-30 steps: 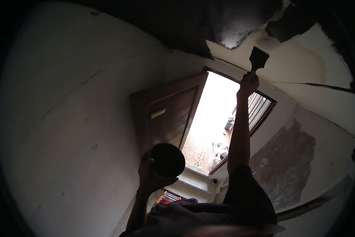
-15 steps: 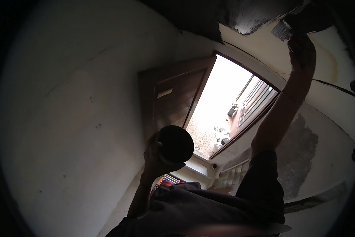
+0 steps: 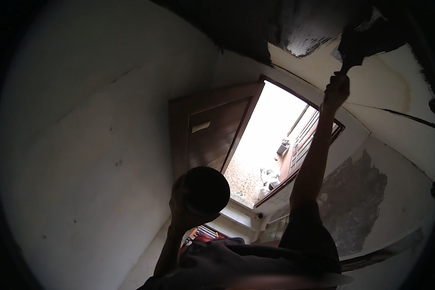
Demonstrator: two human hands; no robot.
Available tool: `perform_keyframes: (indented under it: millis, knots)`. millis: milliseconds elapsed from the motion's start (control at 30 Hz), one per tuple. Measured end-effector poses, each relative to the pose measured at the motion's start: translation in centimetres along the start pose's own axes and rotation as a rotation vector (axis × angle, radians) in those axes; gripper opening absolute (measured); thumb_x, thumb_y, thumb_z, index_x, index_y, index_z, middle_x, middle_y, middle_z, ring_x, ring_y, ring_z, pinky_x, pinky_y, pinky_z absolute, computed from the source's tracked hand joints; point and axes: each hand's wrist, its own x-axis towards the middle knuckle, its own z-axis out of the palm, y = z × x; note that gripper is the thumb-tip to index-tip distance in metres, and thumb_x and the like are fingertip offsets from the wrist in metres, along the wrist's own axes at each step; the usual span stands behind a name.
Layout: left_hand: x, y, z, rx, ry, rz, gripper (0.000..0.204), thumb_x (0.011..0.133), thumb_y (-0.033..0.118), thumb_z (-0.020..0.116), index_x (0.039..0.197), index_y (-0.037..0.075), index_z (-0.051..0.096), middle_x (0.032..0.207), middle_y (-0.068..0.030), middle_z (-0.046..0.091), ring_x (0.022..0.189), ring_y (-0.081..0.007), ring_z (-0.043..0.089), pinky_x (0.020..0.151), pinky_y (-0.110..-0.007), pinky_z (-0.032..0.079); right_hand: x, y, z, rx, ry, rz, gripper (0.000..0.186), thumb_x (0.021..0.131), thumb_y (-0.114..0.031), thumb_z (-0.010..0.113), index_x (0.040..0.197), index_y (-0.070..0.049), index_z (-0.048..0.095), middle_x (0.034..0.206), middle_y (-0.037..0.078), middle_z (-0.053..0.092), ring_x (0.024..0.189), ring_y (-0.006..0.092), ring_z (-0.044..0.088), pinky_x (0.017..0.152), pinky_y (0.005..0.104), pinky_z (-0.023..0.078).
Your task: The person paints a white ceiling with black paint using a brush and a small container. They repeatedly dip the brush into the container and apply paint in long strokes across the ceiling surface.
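High up at the right, my right hand (image 3: 337, 91) is wrapped round the handle of a dark brush (image 3: 345, 64). The brush's head is up against the ceiling and merges with the black coating (image 3: 304, 24) there, so its bristles are hard to make out. At chest height my left hand (image 3: 184, 210) holds a round, dark container (image 3: 207, 191), fingers curled round its side and underneath. The inside of the container is too dark to see. Pale, uncoated ceiling (image 3: 377, 82) borders the ragged edge of the coating.
A brown door (image 3: 210, 128) stands ajar beside a bright doorway (image 3: 270, 125). The long pale wall (image 3: 82, 145) runs along the left. On the right-hand wall is a large dark grey patch (image 3: 355, 203). A crack (image 3: 411, 117) crosses the ceiling.
My right hand has moved down and left, away from the ceiling, and more of the brush's handle shows. The container in my left hand sits slightly lower and further left.
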Motion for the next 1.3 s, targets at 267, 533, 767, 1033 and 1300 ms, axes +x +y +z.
perform_keyframes:
  millis: [267, 533, 767, 1033, 1300]
  knots:
    - [0.6, -0.9, -0.7, 0.058, 0.019, 0.053, 0.12, 0.047, 0.036, 0.104, 0.144, 0.019, 0.034, 0.147, -0.0206, 0.049, 0.13, -0.0395, 0.056, 0.103, -0.052, 0.053, -2.6, 15.3, 1.6, 0.091, 0.071, 0.511, 0.03, 0.104, -0.03, 0.054, 0.093, -0.006, 0.068, 0.065, -0.001, 0.054, 0.044, 0.0055, 0.041, 0.037, 0.0253, 0.029]
    - [1.6, -1.3, -0.3, 0.013, 0.011, 0.152, 0.128, 0.054, 0.041, 0.103, 0.154, 0.026, 0.025, 0.147, -0.0255, 0.045, 0.13, -0.0461, 0.055, 0.1, -0.057, 0.055, -2.9, 14.4, 2.2, 0.042, 0.093, 0.658, 0.031, 0.101, -0.025, 0.057, 0.087, -0.001, 0.071, 0.066, 0.008, 0.065, 0.043, 0.0098, 0.05, 0.036, 0.0255, 0.031]
    - [1.5, -1.2, -0.2, -0.033, 0.02, 0.177, 0.124, 0.053, 0.038, 0.103, 0.151, 0.023, 0.029, 0.148, -0.0259, 0.045, 0.131, -0.0459, 0.055, 0.101, -0.056, 0.054, 3.0, -2.6, 2.5, 0.328, -0.063, 0.502, 0.024, 0.099, -0.02, 0.066, 0.098, 0.004, 0.072, 0.076, 0.005, 0.067, 0.05, 0.0064, 0.05, 0.042, 0.0217, 0.034]
    - [0.7, -0.4, -1.4, -0.017, -0.012, 0.061, 0.121, 0.048, 0.035, 0.104, 0.145, 0.02, 0.033, 0.149, -0.0246, 0.046, 0.131, -0.0443, 0.055, 0.103, -0.055, 0.053, -3.2, -17.8, 1.3, 0.166, 0.021, 0.071, 0.04, 0.107, -0.032, 0.054, 0.093, 0.003, 0.067, 0.06, 0.0, 0.048, 0.048, 0.0031, 0.037, 0.044, 0.025, 0.023]
    - [0.3, -0.8, -1.9, -0.032, 0.026, 0.11, 0.119, 0.048, 0.035, 0.105, 0.142, 0.02, 0.034, 0.148, -0.0242, 0.046, 0.131, -0.0435, 0.055, 0.104, -0.053, 0.052, -0.5, -10.4, 3.8, -0.417, 0.216, -0.591, 0.04, 0.111, -0.022, 0.044, 0.083, -0.001, 0.062, 0.066, 0.011, 0.058, 0.056, 0.0259, 0.058, 0.056, 0.0361, 0.045]
